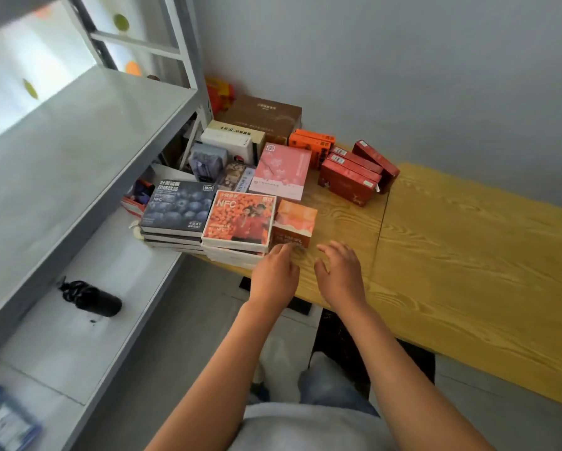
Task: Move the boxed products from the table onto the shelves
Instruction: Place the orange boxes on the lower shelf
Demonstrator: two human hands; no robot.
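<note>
Boxed products crowd the left end of the wooden table (452,255). A small orange box (294,224) stands nearest me, beside a stack topped by an orange NFC box (239,219) and a stack topped by a dark blueberry box (179,206). Behind lie a pink box (283,170), dark red boxes (354,177), orange boxes (312,143) and a brown box (265,117). My left hand (274,276) hovers just in front of the small orange box, fingers relaxed, fingertips close to its lower edge. My right hand (340,276) is open over the table beside it. Both hold nothing.
A grey metal shelving unit (78,151) stands on the left, its upper shelf bare. A black bottle (91,299) lies on the lower shelf (78,346), with a blue packet (6,421) at its near end. A grey wall backs the table.
</note>
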